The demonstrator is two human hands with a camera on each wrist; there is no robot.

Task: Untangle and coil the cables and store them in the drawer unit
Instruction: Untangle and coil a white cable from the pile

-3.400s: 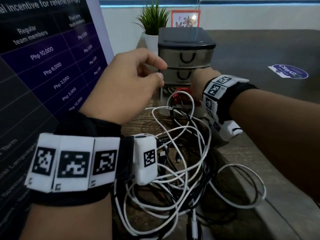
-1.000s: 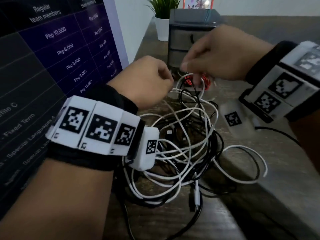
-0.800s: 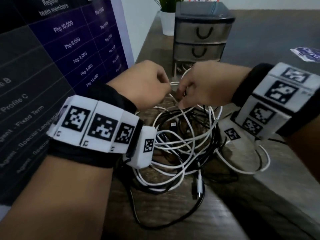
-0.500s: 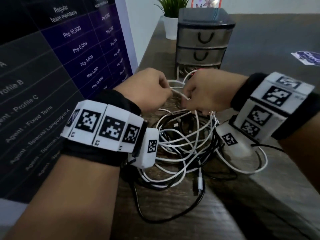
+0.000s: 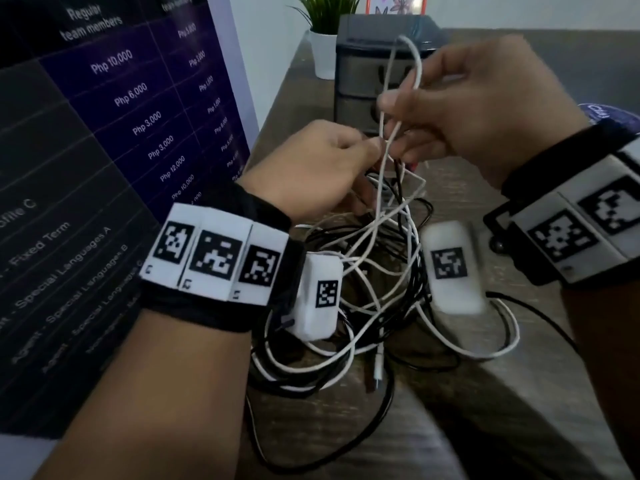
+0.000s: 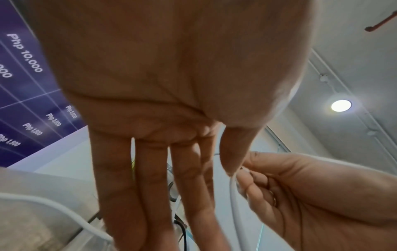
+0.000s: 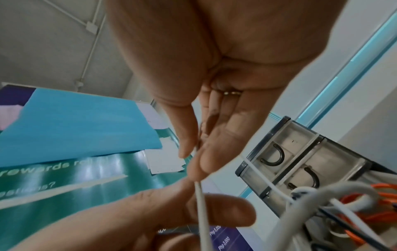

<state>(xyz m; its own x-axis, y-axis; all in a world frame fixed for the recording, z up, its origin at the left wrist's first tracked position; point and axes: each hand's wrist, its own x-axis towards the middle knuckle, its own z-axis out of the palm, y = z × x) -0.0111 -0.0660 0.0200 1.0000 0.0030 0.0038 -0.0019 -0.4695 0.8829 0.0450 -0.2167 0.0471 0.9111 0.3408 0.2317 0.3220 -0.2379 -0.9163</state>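
Smooth plastic cables (image 5: 363, 271) — wood-grain table (image 5: 433, 427) — glossy plastic drawer unit (image 5: 360, 64).

Dark wood table (image 5: 304, 98): tangled cables (image 5: 377, 306), drawer unit (image 5: 360, 67), potted plant (image 5: 325, 39) at back.

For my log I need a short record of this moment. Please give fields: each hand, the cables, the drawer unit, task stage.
left hand: pinches the white cable just above the heap
right hand: pinches the same white cable higher, with a loop standing above the fingers
cable heap: white and black cables tangled on the table
drawer unit: behind the hands, upper two drawers shut
orange cable: lies at the foot of the unit
task stage: untangling; nothing coiled yet
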